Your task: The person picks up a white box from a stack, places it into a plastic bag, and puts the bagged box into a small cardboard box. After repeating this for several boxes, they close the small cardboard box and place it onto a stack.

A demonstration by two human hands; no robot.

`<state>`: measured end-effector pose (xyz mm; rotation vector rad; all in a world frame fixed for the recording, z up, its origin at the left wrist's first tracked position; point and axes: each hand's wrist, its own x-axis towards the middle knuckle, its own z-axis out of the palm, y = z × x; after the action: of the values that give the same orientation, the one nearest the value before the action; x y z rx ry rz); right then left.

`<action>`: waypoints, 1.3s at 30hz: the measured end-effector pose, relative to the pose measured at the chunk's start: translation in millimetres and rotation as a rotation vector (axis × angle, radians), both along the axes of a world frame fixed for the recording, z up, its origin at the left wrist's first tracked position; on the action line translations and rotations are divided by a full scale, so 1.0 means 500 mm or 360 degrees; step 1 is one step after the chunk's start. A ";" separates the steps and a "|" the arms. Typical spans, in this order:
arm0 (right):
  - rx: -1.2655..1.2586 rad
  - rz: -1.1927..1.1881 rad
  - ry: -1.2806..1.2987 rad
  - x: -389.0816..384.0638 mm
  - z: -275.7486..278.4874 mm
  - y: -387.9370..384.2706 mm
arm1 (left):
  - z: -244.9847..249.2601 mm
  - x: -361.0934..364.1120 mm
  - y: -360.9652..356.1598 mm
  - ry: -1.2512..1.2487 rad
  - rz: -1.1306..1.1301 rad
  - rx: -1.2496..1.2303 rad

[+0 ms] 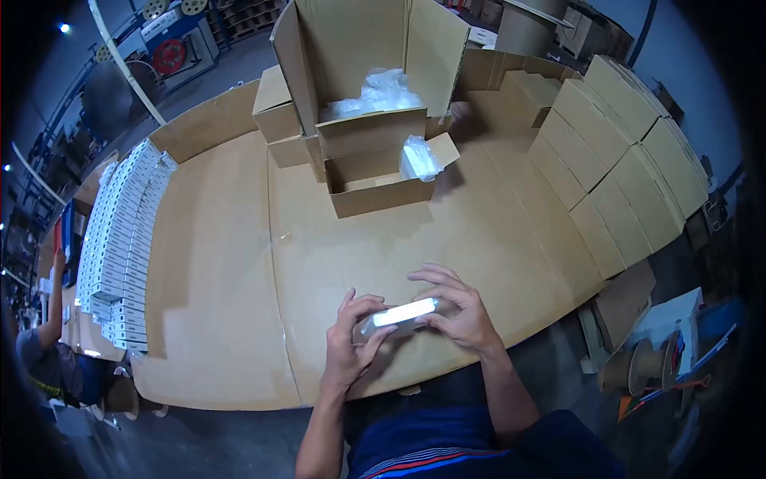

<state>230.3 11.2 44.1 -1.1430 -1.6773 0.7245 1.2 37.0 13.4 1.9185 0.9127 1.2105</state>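
Near the front edge of the cardboard-covered table, I hold a small white box [405, 312] that looks wrapped in a clear plastic bag. My left hand [351, 339] grips its left end, thumb in front and fingers behind. At the other end, my right hand [461, 315] pinches it, with some fingers lifted off. Beyond my hands stands an open brown carton [383, 199]. A plastic-wrapped white packet [420, 160] rests at its right end.
A tall open box [359, 44] holding clear plastic bags [383, 92] stands behind the carton. Rows of white boxes [124, 239] line the left side. Brown cartons [618, 160] are stacked on the right. Another person [52, 343] is at the far left.
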 end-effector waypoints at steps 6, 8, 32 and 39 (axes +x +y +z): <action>0.0079 0.0315 -0.0399 0.034 0.034 0.004 | 0.021 -0.012 0.029 0.0081 -0.0185 0.0006; 0.0063 0.0378 -0.0529 0.038 0.054 0.012 | 0.041 -0.011 0.047 0.0156 -0.0232 0.0025; 0.0500 -0.0959 -0.0865 0.040 0.004 0.405 | -0.014 0.029 0.305 0.1189 0.0630 0.0375; 0.0214 -0.1032 -0.1089 0.018 -0.020 0.437 | -0.014 0.027 0.304 0.1233 0.0633 0.0386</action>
<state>239.3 229.6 34.0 -1.8316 -1.6805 -0.2180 14.9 189.1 6.6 2.5455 1.6666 0.7832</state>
